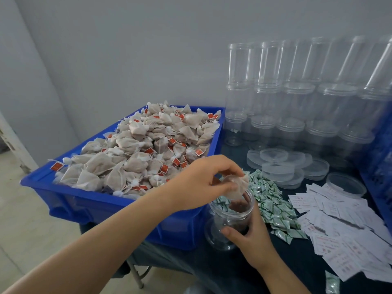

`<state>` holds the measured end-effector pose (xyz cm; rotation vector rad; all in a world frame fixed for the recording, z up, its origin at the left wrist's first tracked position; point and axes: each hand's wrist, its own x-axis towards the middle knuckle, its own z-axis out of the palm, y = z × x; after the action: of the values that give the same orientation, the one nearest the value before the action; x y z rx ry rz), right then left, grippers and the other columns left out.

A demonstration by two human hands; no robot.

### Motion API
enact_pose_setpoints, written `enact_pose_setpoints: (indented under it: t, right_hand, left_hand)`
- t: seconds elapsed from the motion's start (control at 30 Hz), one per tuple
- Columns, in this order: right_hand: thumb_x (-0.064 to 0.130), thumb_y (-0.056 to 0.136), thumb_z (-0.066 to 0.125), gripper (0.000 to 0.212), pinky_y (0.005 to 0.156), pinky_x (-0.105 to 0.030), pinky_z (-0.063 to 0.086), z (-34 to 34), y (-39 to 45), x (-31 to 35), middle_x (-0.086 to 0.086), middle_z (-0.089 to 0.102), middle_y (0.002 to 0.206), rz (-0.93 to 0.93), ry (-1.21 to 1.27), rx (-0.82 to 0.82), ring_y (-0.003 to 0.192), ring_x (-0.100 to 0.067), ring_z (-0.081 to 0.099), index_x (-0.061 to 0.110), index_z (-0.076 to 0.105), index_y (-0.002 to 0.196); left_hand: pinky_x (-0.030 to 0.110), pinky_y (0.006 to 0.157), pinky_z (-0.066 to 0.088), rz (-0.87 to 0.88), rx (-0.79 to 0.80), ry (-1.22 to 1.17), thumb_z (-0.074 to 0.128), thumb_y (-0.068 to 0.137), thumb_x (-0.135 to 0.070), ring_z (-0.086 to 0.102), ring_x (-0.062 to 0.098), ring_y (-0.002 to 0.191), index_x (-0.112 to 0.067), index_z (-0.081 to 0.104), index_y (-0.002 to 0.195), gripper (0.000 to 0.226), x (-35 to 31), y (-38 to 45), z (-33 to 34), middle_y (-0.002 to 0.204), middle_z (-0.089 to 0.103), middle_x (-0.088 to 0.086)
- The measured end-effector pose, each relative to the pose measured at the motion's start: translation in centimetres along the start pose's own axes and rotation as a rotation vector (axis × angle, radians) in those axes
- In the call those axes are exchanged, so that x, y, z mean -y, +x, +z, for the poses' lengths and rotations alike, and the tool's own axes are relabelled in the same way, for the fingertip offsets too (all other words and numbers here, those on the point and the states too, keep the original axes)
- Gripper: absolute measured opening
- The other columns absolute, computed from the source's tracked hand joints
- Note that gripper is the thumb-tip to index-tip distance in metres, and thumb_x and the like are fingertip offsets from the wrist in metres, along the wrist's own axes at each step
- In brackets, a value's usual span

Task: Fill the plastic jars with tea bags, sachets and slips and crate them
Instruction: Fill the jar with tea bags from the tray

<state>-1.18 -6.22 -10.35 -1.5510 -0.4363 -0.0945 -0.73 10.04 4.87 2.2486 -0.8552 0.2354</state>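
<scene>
Head view, item one: left hand [203,181], reaching over the blue crate [118,209] of tea bags [135,149], fingers [231,168] curled and pinching a single tea bag [238,188] at the mouth of the jar [230,221]. The bag hung directly over the opening, its lower part at or just inside the rim; how far it had entered could not be told.

Item two: right hand [252,236], wrapped round the jar's side, thumb across the near wall and fingers behind the glass-clear plastic, steadying the jar upright on the dark surface [212,272]. The jar stood just beside the crate's near corner and appeared to hold little yet.

Item three, supplies: green-and-white sachets [269,200] heaped right of the jar; white slips [339,225] spread further right; loose lids [282,164] and stacked empty jars [297,92] behind.

Handling note, as judgement: the step was loading a tea bag. It would go best with the bag centred over the mouth before release, string and red tag tucked in so nothing draped over the rim, and the right hand's grip kept firm, since a light, nearly empty jar would tip easily under a sideways nudge.
</scene>
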Motion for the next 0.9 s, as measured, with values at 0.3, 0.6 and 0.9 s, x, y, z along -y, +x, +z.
enact_pose_setpoints:
  t: [0.3, 0.6, 0.9]
  right_hand:
    - [0.036, 0.06, 0.084, 0.077, 0.087, -0.012, 0.049, 0.0, 0.3, 0.2, 0.023, 0.063, 0.123, -0.019, -0.023, -0.008, 0.116, -0.001, 0.061, 0.067, 0.049, 0.121]
    - [0.041, 0.058, 0.084, 0.083, 0.088, -0.01, 0.048, -0.1, 0.2, 0.4, 0.027, 0.061, 0.121, 0.03, -0.027, -0.009, 0.116, 0.002, 0.059, 0.044, 0.045, 0.131]
    - [0.04, 0.055, 0.085, 0.086, 0.086, -0.017, 0.051, -0.2, 0.3, 0.4, 0.016, 0.064, 0.122, 0.067, 0.014, -0.006, 0.116, -0.006, 0.062, 0.031, 0.046, 0.132]
  left_hand:
    - [0.027, 0.081, 0.05, -0.065, 0.223, 0.275, 0.063, 0.089, -0.018, 0.058, 0.003, 0.085, -0.017, 0.065, 0.1, 0.012, -0.8, 0.7, 1.5, 0.095, 0.065, -0.008]
    - [0.021, 0.062, 0.042, -0.096, 0.5, 0.435, 0.056, 0.086, -0.014, 0.055, 0.015, 0.075, -0.011, 0.065, 0.088, 0.01, -2.0, 2.7, 2.2, 0.081, 0.062, -0.002]
    - [0.009, 0.057, 0.036, -0.076, 0.508, 0.442, 0.055, 0.085, -0.011, 0.051, 0.011, 0.071, -0.011, 0.067, 0.086, 0.011, -2.1, 3.2, 2.6, 0.076, 0.059, -0.006]
